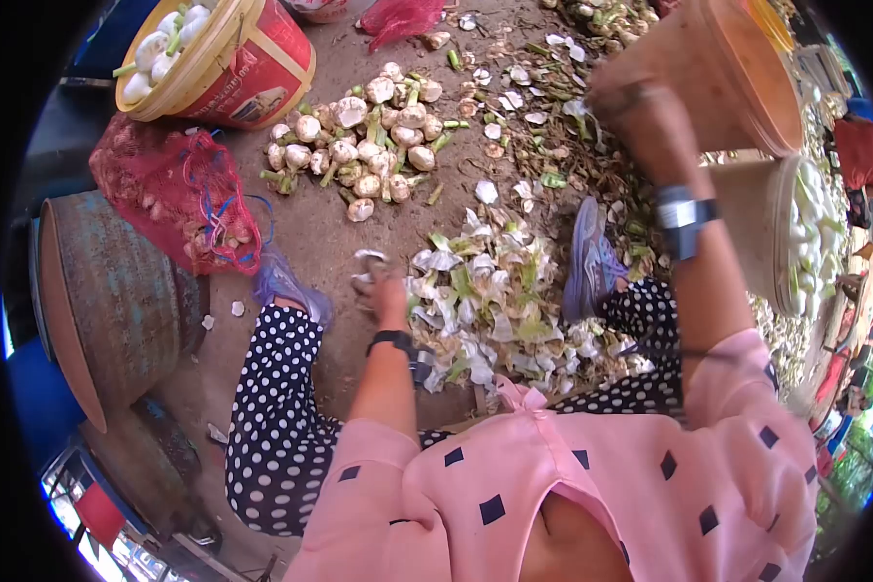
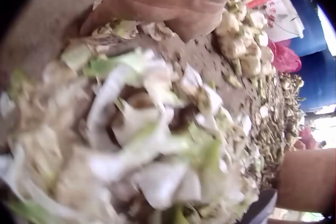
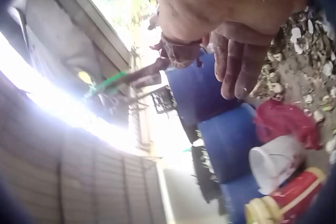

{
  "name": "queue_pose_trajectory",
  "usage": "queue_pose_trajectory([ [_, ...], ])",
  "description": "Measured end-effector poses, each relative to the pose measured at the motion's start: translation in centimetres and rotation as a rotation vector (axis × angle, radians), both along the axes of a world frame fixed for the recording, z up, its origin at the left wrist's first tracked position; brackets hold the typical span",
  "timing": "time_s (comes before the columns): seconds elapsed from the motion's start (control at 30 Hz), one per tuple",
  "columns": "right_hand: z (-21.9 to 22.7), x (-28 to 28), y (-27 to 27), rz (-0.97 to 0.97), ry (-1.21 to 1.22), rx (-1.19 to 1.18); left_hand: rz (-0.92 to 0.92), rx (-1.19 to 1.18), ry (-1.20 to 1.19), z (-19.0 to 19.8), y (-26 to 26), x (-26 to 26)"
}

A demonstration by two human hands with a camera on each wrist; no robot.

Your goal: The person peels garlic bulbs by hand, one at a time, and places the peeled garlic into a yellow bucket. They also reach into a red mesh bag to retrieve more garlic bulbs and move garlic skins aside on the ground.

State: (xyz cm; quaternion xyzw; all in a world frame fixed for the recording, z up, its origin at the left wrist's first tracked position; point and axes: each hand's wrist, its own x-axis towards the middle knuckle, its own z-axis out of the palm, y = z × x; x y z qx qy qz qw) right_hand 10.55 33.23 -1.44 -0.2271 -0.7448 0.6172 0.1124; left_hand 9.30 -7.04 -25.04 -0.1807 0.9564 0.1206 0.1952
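My left hand [image 1: 386,289] is low over the ground, its fingers curled around whitish-brown garlic skins [image 2: 123,28]. Just beside it spreads a pile of white and green garlic peelings [image 1: 485,310], large in the left wrist view. Raised at upper right, my right hand [image 1: 650,121] is blurred and overlaps a brown-orange bucket [image 1: 708,78] in the head view. From the right wrist, several dirt-stained fingers [image 3: 247,71] hang fairly straight; I cannot tell whether thumb and forefinger pinch something. Ahead lies a heap of garlic bulbs [image 1: 369,141] with cut green stems.
A red and yellow bucket [image 1: 267,68] with white bulbs stands at upper left, above a red mesh sack [image 1: 160,189] of garlic. A rusty drum [image 1: 116,291] is at left. On the right, a pale bucket [image 1: 747,228] holds peeled bulbs. Loose scraps litter the ground.
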Motion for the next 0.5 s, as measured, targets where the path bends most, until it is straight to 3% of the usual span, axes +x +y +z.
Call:
queue_pose_trajectory([
  [0.03, -3.0, -2.3, -2.8, 0.04, -0.138, -0.417, -0.202, 0.066, 0.012, -0.7, 1.8, 1.2],
  [0.07, -6.0, -4.3, -6.3, 0.131, -0.338, -0.311, -0.403, 0.13, 0.024, -1.3, 3.5, 2.7],
  [0.1, -8.6, -5.8, -8.9, 0.248, -0.46, -0.227, -0.172, 0.496, -0.422, 1.3, 5.9, 4.1],
  [0.13, -11.4, -7.4, -11.1, 0.36, -0.53, -0.015, -0.461, 0.464, -0.48, 1.0, 7.2, 7.6],
  [0.17, -15.8, -8.6, -12.9, 0.415, -0.406, 0.386, -1.032, 0.368, -0.098, 0.9, 7.8, 11.5],
  [0.2, -16.9, -9.7, -14.8, 0.422, -0.445, 0.505, -0.952, 0.541, -0.647, 3.3, 9.0, 12.4],
  [0.23, -17.6, -11.0, -16.3, 0.391, -0.515, 0.5, -1.121, 0.772, -0.87, 1.2, 8.4, 14.0],
  [0.27, -19.6, -11.9, -17.1, 0.373, -0.525, 0.503, -1.171, 0.875, -1.165, 6.2, 8.9, 11.1],
  [0.3, -21.2, -12.6, -17.9, 0.356, -0.533, 0.508, -1.158, 0.865, -1.166, 8.2, 8.8, 8.5],
  [0.37, -21.2, -12.9, -18.5, 0.312, -0.536, 0.467, -0.781, 0.933, -1.196, 9.8, 7.9, 3.8],
  [0.4, -21.0, -12.7, -18.6, 0.258, -0.55, 0.436, -1.142, 0.726, -0.752, 7.0, 6.8, 2.2],
  [0.43, -20.4, -12.1, -18.8, 0.256, -0.543, 0.438, -0.633, 0.476, -0.537, 8.2, 7.3, 0.0],
  [0.47, -19.5, -10.8, -19.0, 0.234, -0.391, 0.055, -0.178, 0.868, -0.367, 7.8, 5.2, -1.6],
  [0.5, -18.5, -9.2, -19.2, 0.207, -0.232, -0.32, 0.222, 1.009, -0.281, 12.1, 6.5, -3.3],
])
